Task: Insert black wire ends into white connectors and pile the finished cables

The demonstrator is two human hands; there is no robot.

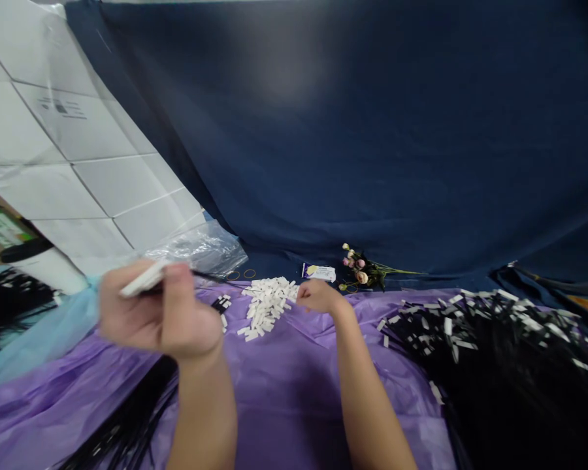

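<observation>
My left hand point(161, 310), raised at the left and blurred, is closed on a small white tag point(144, 279). A thin black cord point(215, 279) runs from that hand toward the middle. My right hand point(318, 296) is closed at the right edge of a heap of small white pieces point(269, 303); what its fingers hold, if anything, is hidden. Below my left hand lies a bundle of black cords point(132, 411). On the right spreads a large pile of black cords point(509, 385) with white tags at their ends.
A purple plastic sheet point(284, 391) covers the work surface. Behind the heap are a small wrapped packet point(319, 272), artificial flowers point(361, 267) and clear plastic point(200, 245). A dark blue cloth point(372, 143) hangs behind. More black cords point(10, 303) lie far left.
</observation>
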